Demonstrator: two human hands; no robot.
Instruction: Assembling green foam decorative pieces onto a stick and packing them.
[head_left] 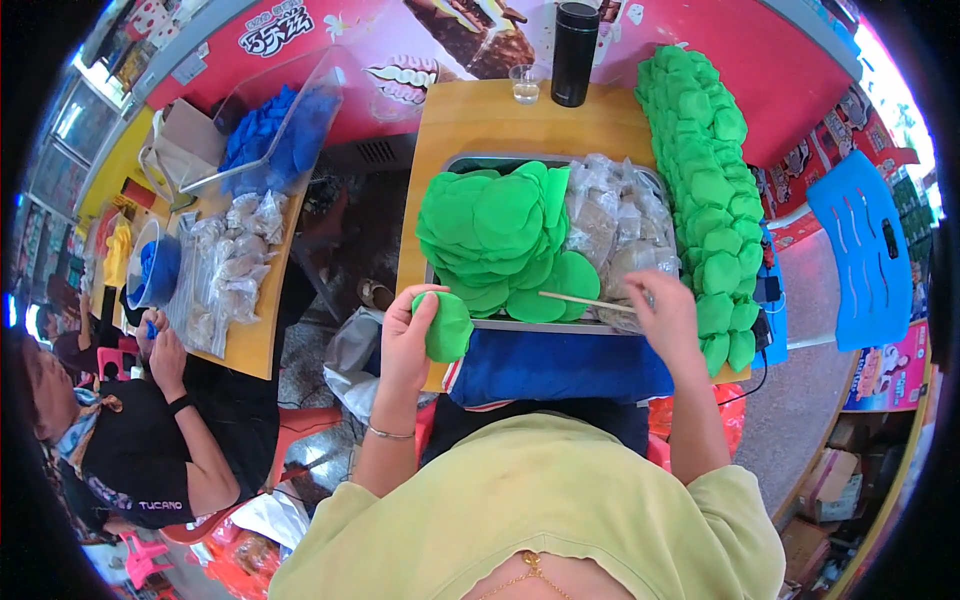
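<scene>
The left hand [405, 335]'s fingers pinch a green disc [450, 328] in front of the metal tray [548, 327] on the desk [432, 120]. The right hand [667, 312]'s fingers seem to grasp one end of a thin stick [585, 300] (the contact is small in view). A low sweep of that stick might scatter the heaped green discs [490, 215] or snag the clear plastic packets [622, 215], both lying loose beside it.

Light was bright and mostly even, burning out to white at the upper right rim. Plastic bags [622, 212] caught small glints, while the floor [350, 262] left of the near table [436, 125] sank into shadow. Black rimmed the view; edges bowed, and the far-left shelves [42, 240] looked soft.
</scene>
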